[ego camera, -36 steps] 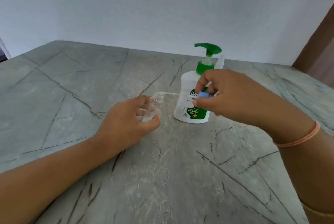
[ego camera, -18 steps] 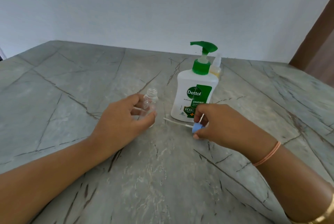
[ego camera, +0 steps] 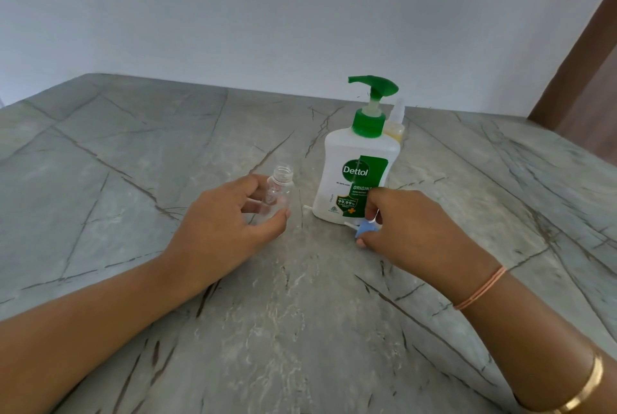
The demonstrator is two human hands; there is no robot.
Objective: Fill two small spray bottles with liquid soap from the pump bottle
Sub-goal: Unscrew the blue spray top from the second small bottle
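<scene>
Here we are at the grey veined table point(ego camera: 167, 153), and the left hand point(ego camera: 227, 223) has its fingers curled round the small clear bottle point(ego camera: 278, 193), thumb across the near side, fingertips behind. That bottle stands upright on the tabletop around the middle, neck uncapped and open to the air, and it looks empty. Just to its right, apart from it, stands the pump bottle point(ego camera: 357, 180), white with a green pump head and a green label, set toward the table's far edge with the spout pointing left. Down at its base, the right hand point(ego camera: 407, 226) pinches the blue spray cap point(ego camera: 365, 227) between thumb and fingertips, the other fingers tucked in; whether the cap touches the table, I cannot tell. Its thin white dip tube point(ego camera: 348, 224) lies low, running left along the foot of the pump bottle, the tip ending in the gap between the two bottles. Tucked behind the pump bottle, nearer the far edge, is a second small bottle point(ego camera: 395, 126), capped, with yellowish liquid in it. The right wrist wears an orange thread band point(ego camera: 480, 288), and a gold bangle point(ego camera: 587, 390) sits farther up the forearm. A pale wall point(ego camera: 267, 12) rises behind the far edge.
</scene>
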